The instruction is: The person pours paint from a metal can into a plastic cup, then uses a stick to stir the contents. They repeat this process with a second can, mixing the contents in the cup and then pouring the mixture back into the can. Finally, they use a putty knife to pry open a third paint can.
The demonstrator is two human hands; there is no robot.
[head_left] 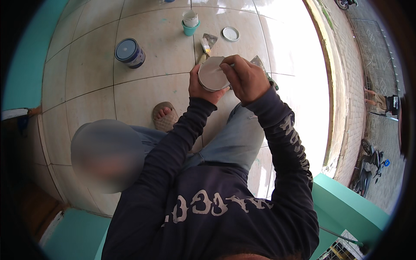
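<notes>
Left fingers [195,84] clasp the tub [209,89] below its rim; can [130,53] well apart.

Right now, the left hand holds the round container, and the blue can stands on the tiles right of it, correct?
Wrong side: in the head view, the blue can stands on the tiles left of the round container, which the left hand holds.

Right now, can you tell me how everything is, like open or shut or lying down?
Tub: open, held
Left hand: closed around the tub's side
Right hand: pinching a thin stick
Thin stick: dipping into the tub
Blue can: lid on, upright
Teal cup: upright
White cup: inside the teal one
Round lid: lying flat
Scraper: lying down
Sandal: worn
</notes>
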